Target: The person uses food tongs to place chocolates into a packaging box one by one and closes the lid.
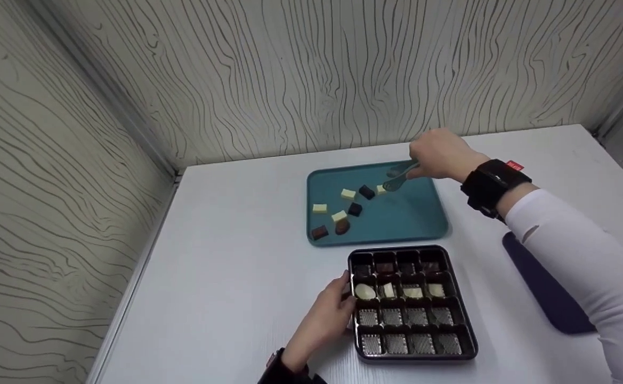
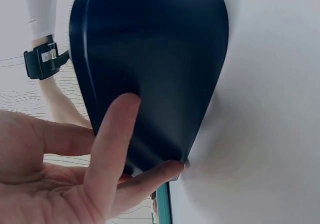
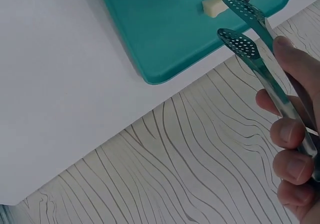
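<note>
My right hand [image 1: 442,152] grips small metal tongs [image 1: 396,181] with perforated tips over a teal tray [image 1: 412,218]. In the right wrist view the tips of the tongs [image 3: 247,32] stand apart beside a white chocolate piece [image 3: 216,3]. More white pieces [image 1: 320,208], dark pieces [image 1: 366,192] and brown pieces [image 1: 341,226] lie on the tray's left half. My left hand [image 1: 330,309] holds the left side of a dark compartment box [image 1: 415,357], thumb at the rim and fingers against its outer wall [image 2: 160,59]. The far row holds dark pieces, the second row whitish ones [image 1: 364,292].
A dark blue flat object [image 1: 545,293] lies to the right, partly under my right sleeve. The white table [image 1: 226,250] meets a wood-patterned wall [image 1: 311,80] behind the tray. The box stands just in front of the tray's near edge.
</note>
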Motion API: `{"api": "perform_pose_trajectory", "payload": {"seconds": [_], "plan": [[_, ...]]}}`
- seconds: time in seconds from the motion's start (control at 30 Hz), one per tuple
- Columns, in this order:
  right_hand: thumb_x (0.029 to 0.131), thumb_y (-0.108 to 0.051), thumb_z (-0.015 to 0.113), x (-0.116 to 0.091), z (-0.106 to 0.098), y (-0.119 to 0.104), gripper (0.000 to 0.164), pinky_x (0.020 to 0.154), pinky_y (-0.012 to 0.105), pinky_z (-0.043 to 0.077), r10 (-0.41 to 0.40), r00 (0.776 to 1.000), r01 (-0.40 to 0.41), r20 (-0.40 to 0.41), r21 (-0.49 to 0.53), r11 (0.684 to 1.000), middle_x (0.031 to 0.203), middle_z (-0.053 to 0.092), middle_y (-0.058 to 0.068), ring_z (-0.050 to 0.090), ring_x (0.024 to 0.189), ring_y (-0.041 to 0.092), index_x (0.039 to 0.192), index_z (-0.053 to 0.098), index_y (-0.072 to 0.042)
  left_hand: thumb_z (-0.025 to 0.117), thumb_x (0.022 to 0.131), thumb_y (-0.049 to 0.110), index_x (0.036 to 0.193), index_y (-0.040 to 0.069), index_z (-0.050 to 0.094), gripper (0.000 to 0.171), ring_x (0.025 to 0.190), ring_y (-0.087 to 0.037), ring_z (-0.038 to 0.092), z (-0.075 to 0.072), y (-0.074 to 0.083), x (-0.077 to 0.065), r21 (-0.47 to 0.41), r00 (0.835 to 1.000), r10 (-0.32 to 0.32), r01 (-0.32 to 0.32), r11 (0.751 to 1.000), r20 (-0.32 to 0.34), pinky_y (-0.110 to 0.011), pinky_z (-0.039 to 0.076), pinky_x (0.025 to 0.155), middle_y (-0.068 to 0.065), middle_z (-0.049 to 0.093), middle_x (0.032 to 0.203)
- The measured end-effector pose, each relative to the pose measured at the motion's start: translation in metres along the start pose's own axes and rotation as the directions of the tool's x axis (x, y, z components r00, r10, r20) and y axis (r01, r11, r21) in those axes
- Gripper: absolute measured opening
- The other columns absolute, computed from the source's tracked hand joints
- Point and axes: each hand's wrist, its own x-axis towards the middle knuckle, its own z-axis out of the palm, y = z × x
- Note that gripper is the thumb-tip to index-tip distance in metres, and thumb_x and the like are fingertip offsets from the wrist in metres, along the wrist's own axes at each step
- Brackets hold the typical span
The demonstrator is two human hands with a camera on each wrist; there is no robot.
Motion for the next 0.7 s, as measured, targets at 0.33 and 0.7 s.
{"api": "perform_pose_trajectory", "payload": {"seconds": [0.33, 0.7], "plan": [[0.091, -0.043, 0.079, 0.013, 0.009, -0.020, 0.063, 0.051, 0.025, 0.018, 0.087, 0.994, -0.096, 0.068, 0.139, 0.986, 0.057, 0.019, -0.008, 0.022, 0.053, 0.011, 0.057, 0.033, -0.018, 0.054, 0.105, 0.012, 0.155, -0.014, 0.038, 0.059, 0.145, -0.049, 0.050, 0.000, 0.000, -0.001, 0.016, 1.000, -0.010, 0.010, 1.000, 0.007, -0.061, 0.041, 0.123, -0.034, 0.052, 0.153], [0.090, -0.038, 0.082, 0.023, 0.032, -0.036, 0.060, 0.051, 0.028, 0.025, 0.128, 0.991, -0.134, 0.043, 0.149, 0.980, 0.057, 0.022, -0.005, 0.031, 0.052, 0.014, 0.059, 0.035, -0.017, 0.054, 0.106, 0.013, 0.156, -0.012, 0.038, 0.059, 0.147, -0.048, 0.049, 0.005, 0.003, -0.001, 0.010, 1.000, -0.028, 0.028, 1.000, 0.014, -0.060, 0.041, 0.123, -0.032, 0.051, 0.154]]}}
